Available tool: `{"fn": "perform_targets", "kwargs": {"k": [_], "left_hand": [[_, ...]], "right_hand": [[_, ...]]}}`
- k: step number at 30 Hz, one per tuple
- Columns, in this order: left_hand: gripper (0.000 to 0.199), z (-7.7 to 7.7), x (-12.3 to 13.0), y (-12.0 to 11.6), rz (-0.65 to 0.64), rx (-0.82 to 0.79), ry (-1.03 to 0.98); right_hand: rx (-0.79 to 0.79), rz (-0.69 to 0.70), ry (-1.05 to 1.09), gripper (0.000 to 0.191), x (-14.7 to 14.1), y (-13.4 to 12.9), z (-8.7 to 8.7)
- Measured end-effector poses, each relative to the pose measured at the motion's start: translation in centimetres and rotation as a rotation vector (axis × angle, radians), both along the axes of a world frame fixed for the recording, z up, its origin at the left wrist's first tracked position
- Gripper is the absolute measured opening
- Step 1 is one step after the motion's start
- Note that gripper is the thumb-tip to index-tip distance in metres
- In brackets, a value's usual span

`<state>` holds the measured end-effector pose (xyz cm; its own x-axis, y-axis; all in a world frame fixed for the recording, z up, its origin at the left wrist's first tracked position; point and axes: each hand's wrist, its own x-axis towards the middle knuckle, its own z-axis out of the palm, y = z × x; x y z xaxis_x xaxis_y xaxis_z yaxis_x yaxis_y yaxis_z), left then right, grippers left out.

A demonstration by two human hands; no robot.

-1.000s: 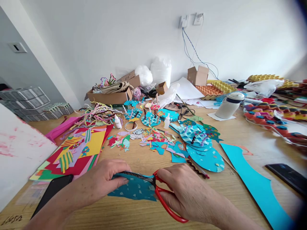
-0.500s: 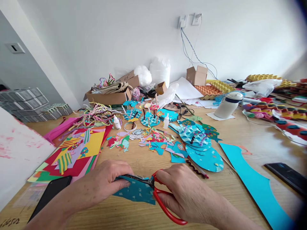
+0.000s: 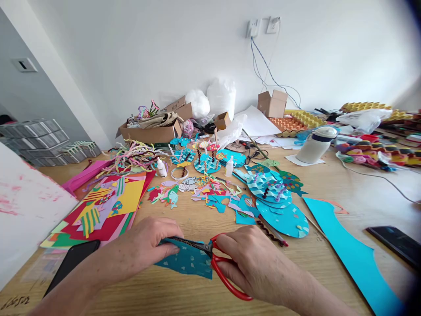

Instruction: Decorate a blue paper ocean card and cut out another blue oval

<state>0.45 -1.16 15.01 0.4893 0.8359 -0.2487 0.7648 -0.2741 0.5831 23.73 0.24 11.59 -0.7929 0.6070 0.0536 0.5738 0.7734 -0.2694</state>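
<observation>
My left hand (image 3: 149,245) pinches the left end of a dark blue patterned paper (image 3: 189,260) above the front of the table. Red-handled scissors (image 3: 226,281) are gripped in my right hand (image 3: 251,263), with the fingers through the handles. Their dark, zigzag-edged blades lie along the paper's upper edge and point left toward my left fingers. Beyond my hands are coloured paper scraps (image 3: 219,202) and small paper fish. Blue paper discs (image 3: 283,217) overlap to the right of the scraps.
Coloured sheets (image 3: 133,197) and a black phone (image 3: 70,263) lie at left. Two small glue bottles (image 3: 229,166) stand mid-table. A blue paper strip (image 3: 348,250), another phone (image 3: 394,243) and a white jar (image 3: 312,147) are at right. Cardboard boxes (image 3: 148,133) stand near the wall.
The scissor handles have drawn closer together, and the lower handle has risen slightly. My left hand keeps its hold on the paper. The view has shifted slightly.
</observation>
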Motion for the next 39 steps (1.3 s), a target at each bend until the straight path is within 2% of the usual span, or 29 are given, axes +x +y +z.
{"fn": "perform_targets", "kwargs": {"k": [3,6,11,19,34,39], "left_hand": [[0.018,0.0,-0.2,0.1,0.026,-0.007,-0.018],[0.009,-0.1,-0.3,0.2,0.021,-0.010,0.014],[0.011,-0.4,-0.2,0.4,-0.010,-0.004,0.065],[0.012,-0.9,0.3,0.4,-0.018,0.001,0.043],[0.012,-1.3,0.2,0.3,-0.011,0.013,0.041],[0.012,-1.4,0.3,0.4,-0.025,0.016,0.062]], "right_hand": [[0.000,-0.010,-0.005,0.018,0.0,0.0,-0.2],[-0.003,-0.021,-0.008,0.018,0.0,0.0,-0.6],[-0.044,-0.032,0.009,0.014,-0.2,0.1,-1.0],[-0.078,-0.021,0.024,0.016,-0.4,0.3,-1.0],[-0.030,0.031,-0.013,0.018,-0.3,0.2,-1.2],[-0.053,-0.014,-0.020,0.018,-0.3,0.2,-1.0]]}}
